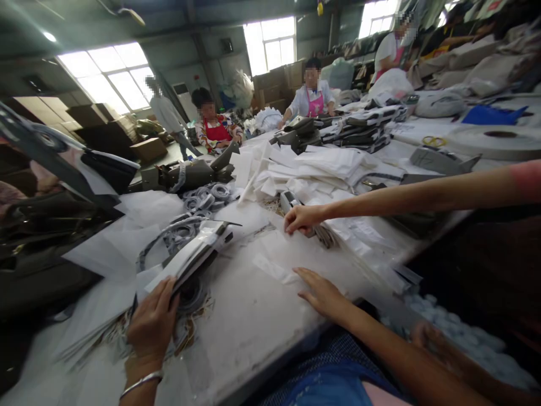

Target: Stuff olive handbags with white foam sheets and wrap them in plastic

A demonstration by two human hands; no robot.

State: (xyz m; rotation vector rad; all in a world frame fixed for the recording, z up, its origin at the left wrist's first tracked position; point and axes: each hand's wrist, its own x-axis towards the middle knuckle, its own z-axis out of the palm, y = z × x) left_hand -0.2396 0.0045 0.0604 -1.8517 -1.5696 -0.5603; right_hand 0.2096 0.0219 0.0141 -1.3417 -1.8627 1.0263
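My left hand [153, 321], with a silver bangle at the wrist, grips the near end of a flat dark grey bag piece wrapped in white paper [192, 254]. That piece lies tilted over coiled grey straps [181, 234] at the left of the table. Over the bare tabletop near the front edge, my right hand [323, 293] has its fingers apart and holds nothing. Its fingertips are beside a thin translucent plastic strip [274, 269].
A co-worker's hand [302, 219] reaches in from the right, beside a bundle of brown cords [324, 235]. White paper sheets [313, 166] are heaped behind it. Other people stand or sit across the table [262, 338]. Dark bags are piled at the left.
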